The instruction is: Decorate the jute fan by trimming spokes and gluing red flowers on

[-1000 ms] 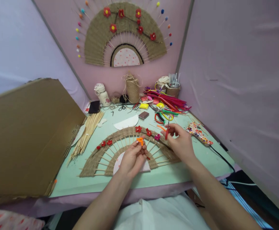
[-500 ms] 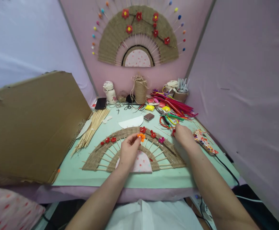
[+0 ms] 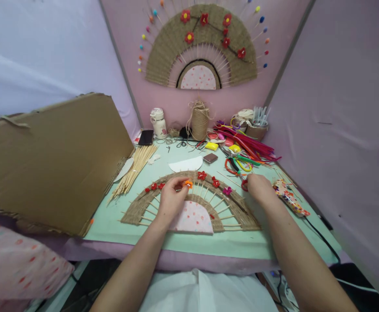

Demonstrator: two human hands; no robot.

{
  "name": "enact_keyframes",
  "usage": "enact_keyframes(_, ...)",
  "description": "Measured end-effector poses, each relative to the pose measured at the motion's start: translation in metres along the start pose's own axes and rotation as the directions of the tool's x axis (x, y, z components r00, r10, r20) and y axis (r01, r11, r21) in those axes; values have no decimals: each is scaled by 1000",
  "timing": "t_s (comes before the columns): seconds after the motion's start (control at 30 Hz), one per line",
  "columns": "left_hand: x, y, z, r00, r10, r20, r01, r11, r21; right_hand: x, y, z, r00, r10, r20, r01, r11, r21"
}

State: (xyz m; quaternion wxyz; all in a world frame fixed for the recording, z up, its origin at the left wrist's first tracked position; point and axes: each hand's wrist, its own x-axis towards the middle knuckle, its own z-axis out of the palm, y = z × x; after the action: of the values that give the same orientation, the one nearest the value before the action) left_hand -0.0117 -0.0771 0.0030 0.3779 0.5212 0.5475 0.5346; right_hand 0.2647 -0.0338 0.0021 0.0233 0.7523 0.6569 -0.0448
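My left hand (image 3: 172, 197) is closed in a pinch on a small orange flower (image 3: 187, 184), held above the middle of the twine-woven fan (image 3: 137, 212). The fan lies flat with thin sticks as ribs, red flowers (image 3: 201, 175) and a magenta flower (image 3: 227, 190) along its band, and a pink spotted half-disc (image 3: 192, 216) at its base. My right hand (image 3: 259, 190) is closed on the red handle of a pair of scissors (image 3: 244, 185), right of the fan. The fingers of that hand are partly hidden.
Pliers (image 3: 233, 164) and fuzzy red stems (image 3: 251, 143) lie at the back right, near a twine spool (image 3: 200, 121). A floral glue gun (image 3: 290, 197) with a cord lies far right. Sticks (image 3: 134, 169) and a cardboard sheet (image 3: 56, 160) are at left. A finished fan (image 3: 163, 52) hangs behind.
The view has swung slightly left. My left hand has moved left over the fan with the orange flower. My right hand has come slightly nearer with the scissors.
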Motion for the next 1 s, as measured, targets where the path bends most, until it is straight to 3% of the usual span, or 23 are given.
enact_keyframes(0.13,4,-4,-15,995,-3,-96,-5,996,-84,-10,-1,-2,999,-16,-41,16,1000,1)
enact_keyframes(0.3,4,-4,-28,991,-57,-124,43,993,-114,-31,25,0,967,53,-249,-33,996,84)
enact_keyframes(0.43,3,-3,-30,987,-91,-129,72,986,-147,-54,56,-2,940,160,-301,-85,965,247)
enact_keyframes(0.5,0,0,-28,987,-143,-74,125,971,-204,-67,54,-6,922,176,-345,-18,909,415)
enact_keyframes(0.57,-5,5,-23,976,-217,26,215,933,-290,-82,35,-12,885,115,-452,193,792,579)
enact_keyframes(0.63,-12,12,-17,956,-269,115,293,889,-351,-94,3,-16,851,-39,-523,428,628,650)
enact_keyframes(0.7,-19,19,-11,945,-287,157,326,865,-380,-101,-33,-16,830,-178,-528,541,482,689)
enact_keyframes(0.77,-26,25,-7,941,-291,175,338,851,-403,-103,-62,-13,822,-257,-509,570,386,725)
enact_keyframes(0.83,-31,29,-3,941,-286,182,337,840,-424,-102,-81,-10,829,-262,-493,558,357,749)
enact_keyframes(1.0,-37,29,2,956,-250,153,292,859,-420,-101,-92,-7,886,-249,-392,455,295,840)
